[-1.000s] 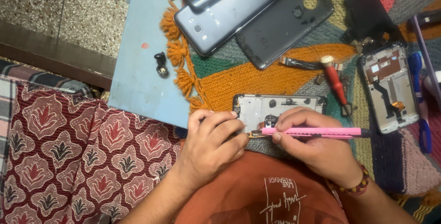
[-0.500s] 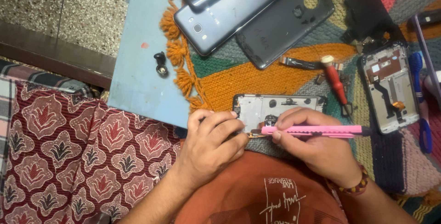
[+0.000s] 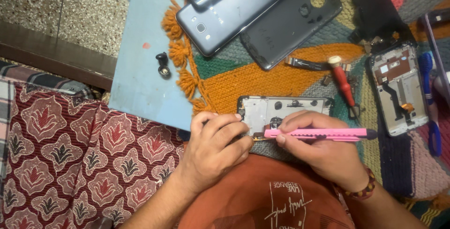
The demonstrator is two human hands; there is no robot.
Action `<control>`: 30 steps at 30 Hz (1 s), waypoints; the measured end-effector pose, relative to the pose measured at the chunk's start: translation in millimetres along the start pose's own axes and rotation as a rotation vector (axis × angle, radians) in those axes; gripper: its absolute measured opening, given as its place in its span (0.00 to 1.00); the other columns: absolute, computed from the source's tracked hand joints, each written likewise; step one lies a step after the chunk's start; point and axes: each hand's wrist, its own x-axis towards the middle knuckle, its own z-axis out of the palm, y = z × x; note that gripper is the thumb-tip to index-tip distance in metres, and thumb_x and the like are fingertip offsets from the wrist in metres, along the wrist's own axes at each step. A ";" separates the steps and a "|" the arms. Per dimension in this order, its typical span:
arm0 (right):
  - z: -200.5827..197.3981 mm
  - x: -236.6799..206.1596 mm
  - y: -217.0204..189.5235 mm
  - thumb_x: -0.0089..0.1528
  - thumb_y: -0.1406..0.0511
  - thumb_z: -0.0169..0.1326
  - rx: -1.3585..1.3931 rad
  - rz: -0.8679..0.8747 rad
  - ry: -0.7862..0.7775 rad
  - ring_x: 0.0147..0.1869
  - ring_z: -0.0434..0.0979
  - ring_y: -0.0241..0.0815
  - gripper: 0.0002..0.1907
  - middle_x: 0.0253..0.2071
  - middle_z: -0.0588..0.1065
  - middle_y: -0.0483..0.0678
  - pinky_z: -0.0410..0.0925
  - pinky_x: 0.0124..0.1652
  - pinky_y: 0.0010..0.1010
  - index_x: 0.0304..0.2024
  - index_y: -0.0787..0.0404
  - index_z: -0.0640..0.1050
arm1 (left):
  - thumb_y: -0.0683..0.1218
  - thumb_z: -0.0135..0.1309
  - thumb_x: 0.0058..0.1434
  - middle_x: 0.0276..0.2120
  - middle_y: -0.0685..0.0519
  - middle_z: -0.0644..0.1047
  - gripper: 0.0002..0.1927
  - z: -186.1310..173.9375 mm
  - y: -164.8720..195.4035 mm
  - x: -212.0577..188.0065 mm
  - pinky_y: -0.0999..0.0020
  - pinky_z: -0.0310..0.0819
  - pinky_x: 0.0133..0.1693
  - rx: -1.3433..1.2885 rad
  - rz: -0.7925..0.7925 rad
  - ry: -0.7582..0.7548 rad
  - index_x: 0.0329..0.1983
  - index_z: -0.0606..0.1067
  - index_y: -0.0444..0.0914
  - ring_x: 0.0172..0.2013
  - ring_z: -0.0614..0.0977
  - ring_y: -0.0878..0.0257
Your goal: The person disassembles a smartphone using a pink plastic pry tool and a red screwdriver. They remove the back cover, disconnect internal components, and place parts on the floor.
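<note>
An opened phone frame lies on a knitted orange and green mat at the near edge of a light blue table. My left hand grips the frame's near left corner with curled fingers. My right hand holds a pink utility knife lengthwise, its tip pointing left onto the frame's lower edge beside my left fingertips. A beaded bracelet sits on my right wrist.
Behind lie a dark phone, a black back cover, a flex cable and a red-handled screwdriver. Another opened phone body and blue tweezers lie at the right. A small black earbud rests on the table.
</note>
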 end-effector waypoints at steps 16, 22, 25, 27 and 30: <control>0.5 0.8 0.0 0.56 0.72 0.65 0.026 0.003 -0.006 0.41 0.81 0.34 0.06 0.38 0.82 0.47 0.73 0.42 0.24 0.34 0.64 0.80 | 0.45 0.66 0.57 0.48 0.55 0.76 0.12 -0.4 -1.2 1.0 0.55 0.63 0.57 -0.001 0.010 0.016 0.43 0.78 0.42 0.55 0.77 0.58; 0.0 0.1 2.0 0.56 0.72 0.64 0.030 -0.018 -0.007 0.42 0.80 0.34 0.06 0.38 0.81 0.47 0.73 0.43 0.24 0.34 0.64 0.79 | 0.46 0.66 0.56 0.48 0.55 0.76 0.13 -0.3 -1.2 0.5 0.54 0.63 0.56 0.003 0.009 0.002 0.43 0.78 0.42 0.55 0.77 0.57; -0.6 0.1 2.8 0.56 0.72 0.65 -0.002 -0.037 -0.013 0.41 0.80 0.33 0.06 0.38 0.81 0.47 0.73 0.42 0.23 0.34 0.64 0.79 | 0.45 0.67 0.56 0.48 0.55 0.76 0.13 0.3 -1.7 0.6 0.55 0.64 0.56 0.007 0.015 0.014 0.43 0.78 0.42 0.55 0.77 0.58; -1.2 0.1 3.1 0.56 0.72 0.65 -0.016 -0.040 -0.017 0.40 0.80 0.33 0.06 0.38 0.81 0.46 0.73 0.41 0.23 0.34 0.64 0.79 | 0.45 0.67 0.56 0.48 0.55 0.76 0.12 0.0 -2.3 0.7 0.55 0.64 0.56 0.003 0.020 0.026 0.43 0.79 0.42 0.55 0.78 0.58; -2.3 -0.1 3.4 0.57 0.73 0.64 0.066 0.006 -0.015 0.40 0.79 0.33 0.06 0.37 0.81 0.47 0.72 0.41 0.23 0.34 0.65 0.79 | 0.45 0.67 0.56 0.48 0.54 0.77 0.12 -1.0 -2.7 1.4 0.55 0.64 0.56 -0.004 0.024 0.020 0.42 0.79 0.42 0.54 0.78 0.57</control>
